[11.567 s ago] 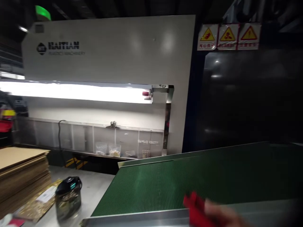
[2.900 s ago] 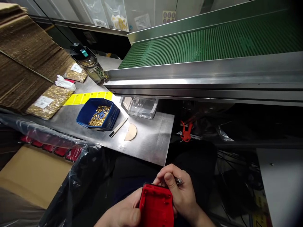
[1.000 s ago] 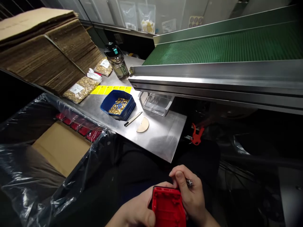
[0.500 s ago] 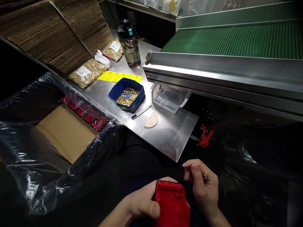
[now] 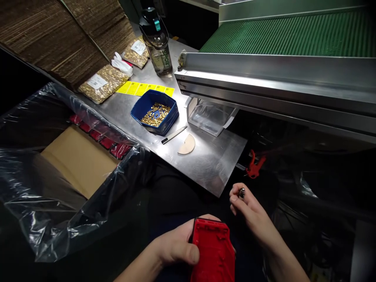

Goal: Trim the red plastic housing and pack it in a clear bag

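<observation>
My left hand (image 5: 179,247) is wrapped round a red plastic housing (image 5: 214,250) with a black rim, its thumb pressed on the left edge. The housing's hollow, ribbed inner side faces up, and its lower end runs out of the picture. To the right of it, apart from it, is my right hand (image 5: 248,207) with curled fingers. A small, shiny dark metal piece (image 5: 241,192) shows between thumb and fingers; its kind cannot be made out. On the metal bench (image 5: 211,168) ahead stands a blue bin (image 5: 169,123) with many small brass-coloured parts (image 5: 157,114).
A pen (image 5: 174,135) and a half-round tan disc (image 5: 187,145) lie near the bench edge. A clear tray (image 5: 210,117) sits beneath the green conveyor (image 5: 282,39). Left is a plastic-lined box (image 5: 79,160) with red pieces. Behind stand a bottle (image 5: 158,51) and bagged parts (image 5: 102,82).
My right hand has moved up and forward, and its metal piece now shows above the fingers. My left hand keeps the red housing almost still. The bench appears slightly higher in view.
</observation>
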{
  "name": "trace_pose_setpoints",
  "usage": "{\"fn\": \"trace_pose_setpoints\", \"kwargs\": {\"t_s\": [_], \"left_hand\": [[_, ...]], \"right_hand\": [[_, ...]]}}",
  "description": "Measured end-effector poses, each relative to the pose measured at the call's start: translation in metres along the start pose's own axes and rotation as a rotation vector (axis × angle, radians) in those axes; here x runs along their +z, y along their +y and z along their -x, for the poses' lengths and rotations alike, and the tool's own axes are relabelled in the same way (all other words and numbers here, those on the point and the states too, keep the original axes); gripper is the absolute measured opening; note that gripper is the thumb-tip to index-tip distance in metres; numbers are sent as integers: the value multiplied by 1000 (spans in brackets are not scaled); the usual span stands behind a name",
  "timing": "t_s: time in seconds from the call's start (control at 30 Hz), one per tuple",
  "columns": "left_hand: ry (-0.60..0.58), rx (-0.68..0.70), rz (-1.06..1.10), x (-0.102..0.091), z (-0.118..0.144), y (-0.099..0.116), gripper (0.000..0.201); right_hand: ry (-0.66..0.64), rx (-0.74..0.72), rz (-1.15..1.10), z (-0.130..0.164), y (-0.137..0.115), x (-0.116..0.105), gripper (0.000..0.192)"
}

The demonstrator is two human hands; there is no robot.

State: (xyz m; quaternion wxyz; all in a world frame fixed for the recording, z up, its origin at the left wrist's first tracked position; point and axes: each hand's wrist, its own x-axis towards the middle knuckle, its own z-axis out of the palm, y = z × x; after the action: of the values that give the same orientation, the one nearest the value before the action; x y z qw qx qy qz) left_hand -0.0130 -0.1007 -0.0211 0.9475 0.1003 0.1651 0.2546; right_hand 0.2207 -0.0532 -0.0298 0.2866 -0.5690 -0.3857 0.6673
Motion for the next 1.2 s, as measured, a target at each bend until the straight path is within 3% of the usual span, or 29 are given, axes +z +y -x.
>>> {"fn": "trace_pose_setpoints", "kwargs": {"t_s": [0.1,0.33,0.57,0.97,1.2], "left_hand": [[9,-9,-8,0,0,0,94],[28,-24,-3,6,2,2,95],[47,-77,-101,10,-1,1,97],[134,-18,-124,14,-6,7,96],[179,15,-181,15,-6,7,90]], "right_hand": [[-93,13,-66,0,-6,9,26],[-93,-99,1,1,-14,7,25],[-197,13,-19,15,-6,0,33],[-135,-35,94,22,-13,7,21],[32,-255,326,29,-16,-3,22]]}}
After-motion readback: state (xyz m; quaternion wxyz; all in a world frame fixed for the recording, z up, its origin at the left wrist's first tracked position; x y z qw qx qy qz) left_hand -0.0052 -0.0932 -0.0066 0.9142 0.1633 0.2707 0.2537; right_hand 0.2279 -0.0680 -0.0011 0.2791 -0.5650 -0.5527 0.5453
